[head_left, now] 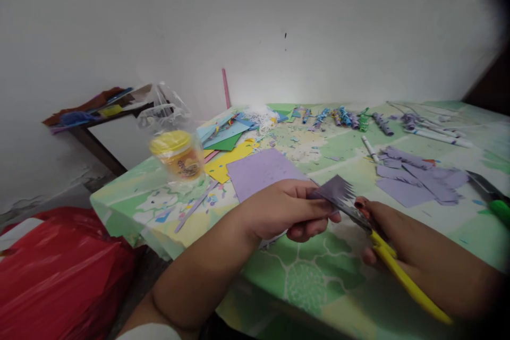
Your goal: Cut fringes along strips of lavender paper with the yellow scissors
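Observation:
My left hand (290, 207) is closed on a small piece of purple paper (334, 189) whose right edge is cut into a fringe. In my right hand (378, 223) is a pair of scissors with yellow handles (402, 276). The scissor blades (350, 211) reach the lower side of the fringed paper; whether they are apart I cannot tell. Behind my left hand lies a larger purple sheet (263, 170) on the table. Several fringed purple pieces (418, 175) are piled to the right, beyond my right hand.
Green-handled scissors (494, 199) lie at the right edge. A yellow-lidded tub in a plastic bag (175, 154) stands at the left. Coloured sheets (229, 164), white shredded strands (261, 119), curled paper rolls (346, 117) and markers (438, 138) lie farther back. A red bag (67, 271) is beside the table.

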Demonstrator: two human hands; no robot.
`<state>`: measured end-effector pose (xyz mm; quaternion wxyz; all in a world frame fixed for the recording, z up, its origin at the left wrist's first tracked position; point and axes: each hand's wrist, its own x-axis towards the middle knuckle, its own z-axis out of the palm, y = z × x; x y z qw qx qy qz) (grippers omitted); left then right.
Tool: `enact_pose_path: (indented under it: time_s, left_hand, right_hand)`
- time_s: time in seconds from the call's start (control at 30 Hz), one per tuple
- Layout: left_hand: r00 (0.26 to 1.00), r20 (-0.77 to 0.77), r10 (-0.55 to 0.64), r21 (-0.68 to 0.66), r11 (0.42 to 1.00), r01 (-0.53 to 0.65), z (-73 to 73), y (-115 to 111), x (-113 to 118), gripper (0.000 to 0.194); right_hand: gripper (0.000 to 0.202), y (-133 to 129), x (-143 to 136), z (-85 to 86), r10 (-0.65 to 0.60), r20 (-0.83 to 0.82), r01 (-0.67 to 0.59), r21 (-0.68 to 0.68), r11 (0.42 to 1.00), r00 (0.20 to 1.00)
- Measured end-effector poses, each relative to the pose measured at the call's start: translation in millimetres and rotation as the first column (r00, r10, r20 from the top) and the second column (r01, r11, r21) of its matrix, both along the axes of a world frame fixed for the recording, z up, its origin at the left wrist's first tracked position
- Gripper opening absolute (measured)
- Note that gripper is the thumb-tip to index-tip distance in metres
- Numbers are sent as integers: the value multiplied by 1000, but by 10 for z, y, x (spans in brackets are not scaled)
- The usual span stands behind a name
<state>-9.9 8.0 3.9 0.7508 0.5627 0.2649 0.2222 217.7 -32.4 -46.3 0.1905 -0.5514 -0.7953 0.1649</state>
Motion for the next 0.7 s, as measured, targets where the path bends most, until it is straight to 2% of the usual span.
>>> enact_pose_path:
  time_s: [0.13,0.2,0.33,0.57,0.7]
  left_hand:
    - [974,-56,222,135,968,-212,22,-14,38,9]
    - [956,-119,269,211,947,-240,37,-35,60,13]
    - [933,-226,281,289,934,-212,56,-86,102,16]
    - [935,-256,246,384,913,-136,48,-91,106,18]
    - [940,-272,205,348,932,-103,42,-103,119,17]
  right_hand:
    - [45,5,15,0,-30,9,29,31,999,1000]
    - [48,6,17,-4,-46,25,45,37,998,999]
    - [52,0,5,1,-30,21,30,28,999,999]
    - [53,-13,4,-1,-7,14,7,12,1000,1000]
    - [58,-8,-4,-2,-6,17,6,-9,1000,1000]
